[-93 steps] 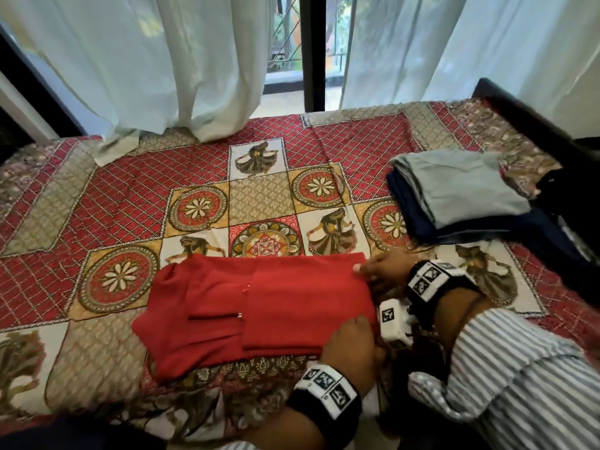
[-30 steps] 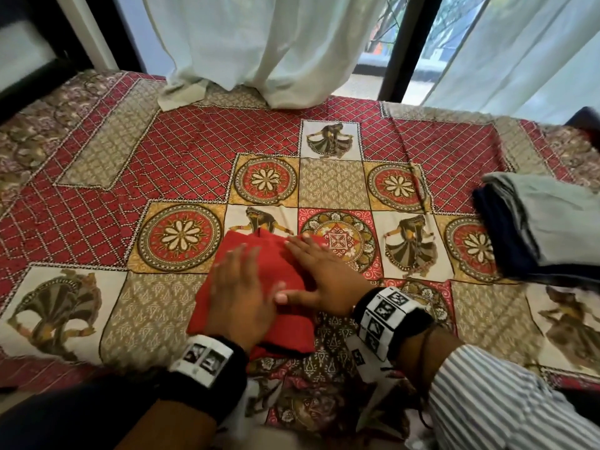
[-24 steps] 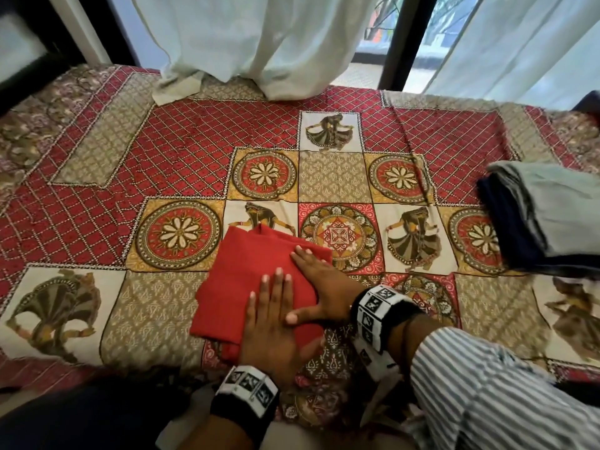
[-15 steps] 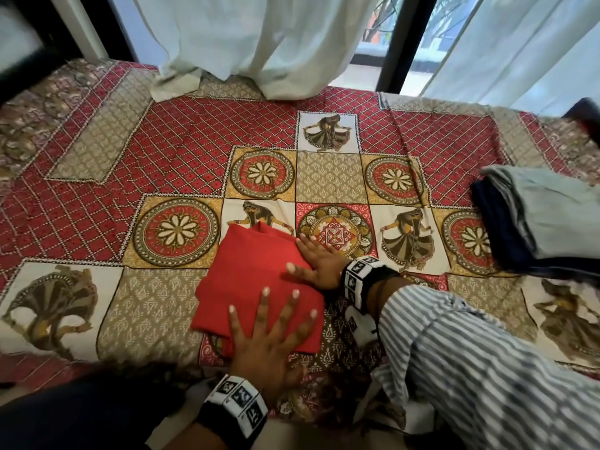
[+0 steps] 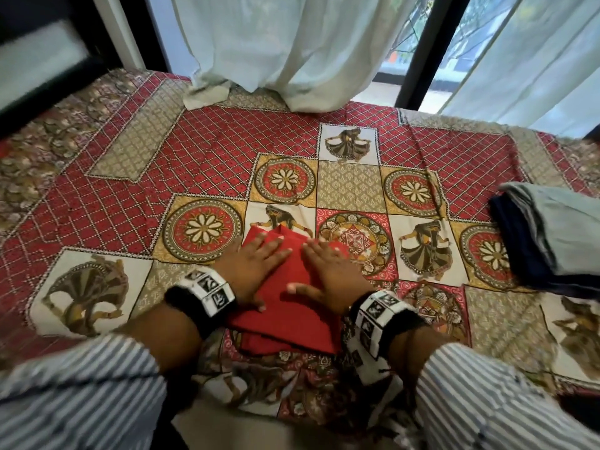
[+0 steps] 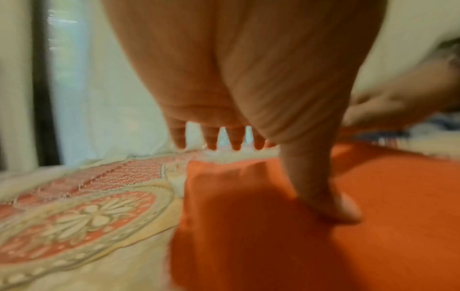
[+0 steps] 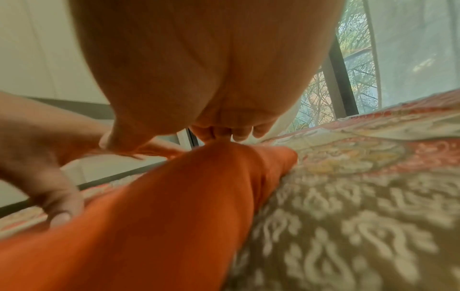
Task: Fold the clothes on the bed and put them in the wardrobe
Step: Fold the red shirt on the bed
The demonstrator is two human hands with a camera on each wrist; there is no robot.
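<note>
A folded red garment (image 5: 292,306) lies near the front edge of the bed (image 5: 227,151), which has a red patterned cover. My left hand (image 5: 256,267) rests flat on the garment's left half, fingers straight and spread. My right hand (image 5: 328,274) lies flat on its right half, thumb pointing left. In the left wrist view the left hand's fingers (image 6: 211,137) stretch out over the red garment (image 6: 348,236) and its thumb touches the cloth. The right wrist view has the right hand's fingers (image 7: 239,133) on the far end of the red garment (image 7: 161,216).
A stack of folded grey and navy clothes (image 5: 552,235) sits at the bed's right side. Pale curtains (image 5: 292,50) hang behind the bed, their hems on the cover. A dark window frame (image 5: 425,50) stands between them. No wardrobe is in view.
The long red garment was folded into a small packet. In the last second my left hand moved from its near edge to its left half, and both hands now lie side by side.
</note>
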